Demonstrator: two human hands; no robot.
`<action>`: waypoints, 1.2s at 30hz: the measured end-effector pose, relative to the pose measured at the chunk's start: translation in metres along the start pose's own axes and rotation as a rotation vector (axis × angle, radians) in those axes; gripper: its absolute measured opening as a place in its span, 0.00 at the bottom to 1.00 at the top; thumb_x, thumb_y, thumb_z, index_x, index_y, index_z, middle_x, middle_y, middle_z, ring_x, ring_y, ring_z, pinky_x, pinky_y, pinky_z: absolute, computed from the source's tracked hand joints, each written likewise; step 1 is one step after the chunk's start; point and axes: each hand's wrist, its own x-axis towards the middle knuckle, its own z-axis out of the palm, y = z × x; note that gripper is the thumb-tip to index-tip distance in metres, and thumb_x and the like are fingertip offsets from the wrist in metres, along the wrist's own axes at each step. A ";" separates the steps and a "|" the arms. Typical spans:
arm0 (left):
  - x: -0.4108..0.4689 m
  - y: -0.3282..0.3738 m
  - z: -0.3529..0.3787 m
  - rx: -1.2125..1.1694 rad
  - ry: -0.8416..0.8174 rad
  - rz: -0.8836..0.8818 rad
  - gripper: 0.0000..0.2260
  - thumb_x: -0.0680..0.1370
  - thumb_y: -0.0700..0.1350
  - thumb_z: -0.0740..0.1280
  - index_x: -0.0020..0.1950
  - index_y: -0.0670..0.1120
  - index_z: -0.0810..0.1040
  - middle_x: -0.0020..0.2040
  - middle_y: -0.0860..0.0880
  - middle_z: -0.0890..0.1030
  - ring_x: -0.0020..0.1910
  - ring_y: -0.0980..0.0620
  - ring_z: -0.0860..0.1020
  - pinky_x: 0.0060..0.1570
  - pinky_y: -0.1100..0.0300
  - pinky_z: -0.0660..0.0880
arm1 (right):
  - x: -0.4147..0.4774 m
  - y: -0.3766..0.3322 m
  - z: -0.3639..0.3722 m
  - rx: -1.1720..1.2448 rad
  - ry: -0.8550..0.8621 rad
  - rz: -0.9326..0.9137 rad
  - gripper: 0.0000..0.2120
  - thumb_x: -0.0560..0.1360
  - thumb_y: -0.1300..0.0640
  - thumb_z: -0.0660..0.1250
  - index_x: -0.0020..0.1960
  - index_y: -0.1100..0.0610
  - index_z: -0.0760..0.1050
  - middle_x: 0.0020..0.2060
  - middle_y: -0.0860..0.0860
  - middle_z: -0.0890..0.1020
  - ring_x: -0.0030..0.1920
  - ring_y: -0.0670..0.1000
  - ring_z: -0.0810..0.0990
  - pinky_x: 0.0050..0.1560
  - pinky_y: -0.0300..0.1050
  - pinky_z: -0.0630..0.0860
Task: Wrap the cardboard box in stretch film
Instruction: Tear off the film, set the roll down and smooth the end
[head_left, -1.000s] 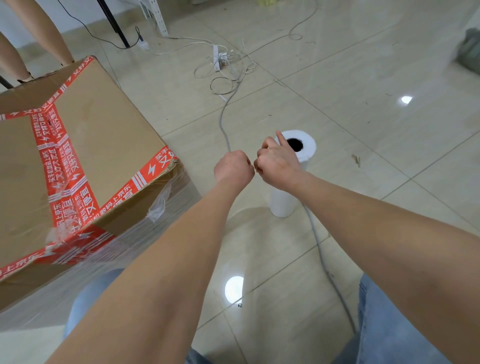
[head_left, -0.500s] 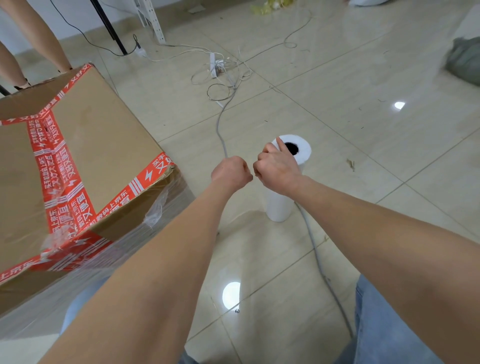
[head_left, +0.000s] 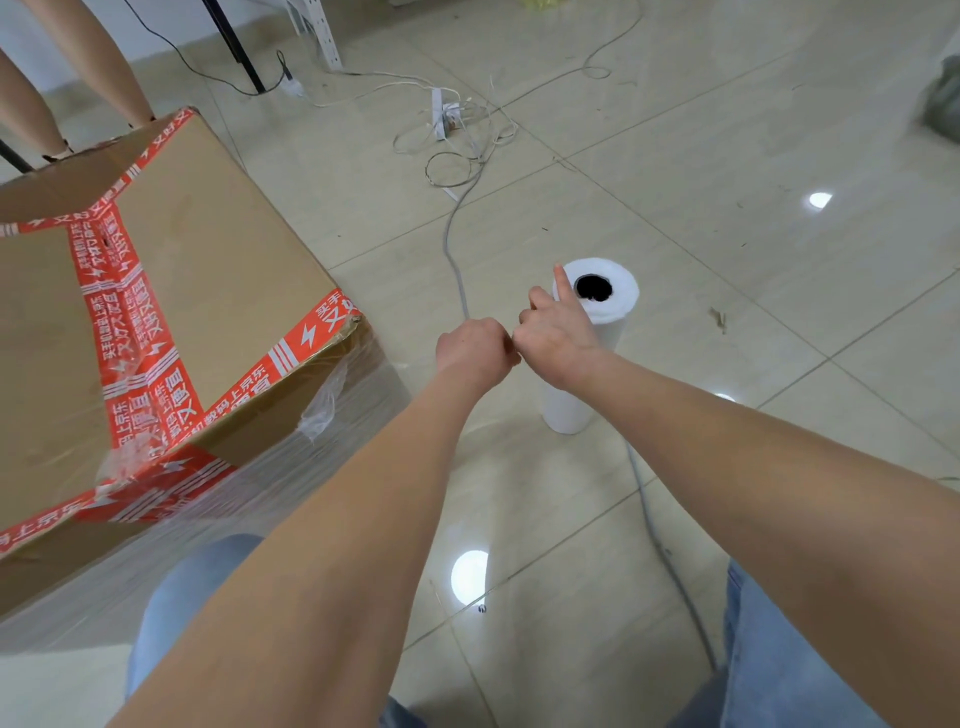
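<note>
Cardboard box (head_left: 208, 270) sits on the tiled floor (head_left: 727, 249) at the left, sealed with red printed tape (head_left: 119, 312); clear stretch film (head_left: 291, 483) covers its lower sides, crinkled at the near corner. Just right of centre, the white film roll (head_left: 621, 317) stands upright on the floor, its dark core hole facing up; it is apart from the box. Both bare forearms reach forward, and the two hands meet knuckle to knuckle just in front of the roll; the left hand (head_left: 475, 351) is balled in a tight fist; the right hand (head_left: 558, 338) is curled with one finger raised. Their fingers face away, so it cannot be told whether they pinch any film. A grey cable (head_left: 457, 260) runs across the floor past the roll to a power strip (head_left: 439, 111); another person's legs (head_left: 104, 57) stand behind the box.
</note>
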 end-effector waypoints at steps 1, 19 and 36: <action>0.001 0.000 0.001 -0.003 0.007 0.008 0.10 0.76 0.51 0.64 0.36 0.50 0.74 0.41 0.48 0.78 0.39 0.46 0.73 0.40 0.59 0.68 | 0.000 0.000 0.001 -0.006 0.001 0.004 0.11 0.77 0.58 0.60 0.54 0.48 0.78 0.50 0.47 0.80 0.64 0.55 0.66 0.72 0.65 0.39; -0.004 -0.004 0.010 -0.205 0.050 -0.127 0.08 0.76 0.48 0.64 0.46 0.49 0.83 0.46 0.49 0.83 0.46 0.46 0.80 0.45 0.58 0.74 | 0.003 0.000 0.006 -0.013 0.017 -0.017 0.12 0.78 0.57 0.59 0.55 0.46 0.79 0.50 0.46 0.79 0.64 0.54 0.66 0.73 0.64 0.40; 0.003 -0.018 0.019 -0.176 -0.019 -0.060 0.07 0.77 0.42 0.62 0.53 0.44 0.77 0.53 0.44 0.80 0.54 0.42 0.78 0.46 0.55 0.72 | 0.006 -0.014 0.014 -0.053 0.023 -0.105 0.15 0.77 0.59 0.59 0.62 0.54 0.74 0.56 0.52 0.81 0.73 0.57 0.60 0.74 0.58 0.39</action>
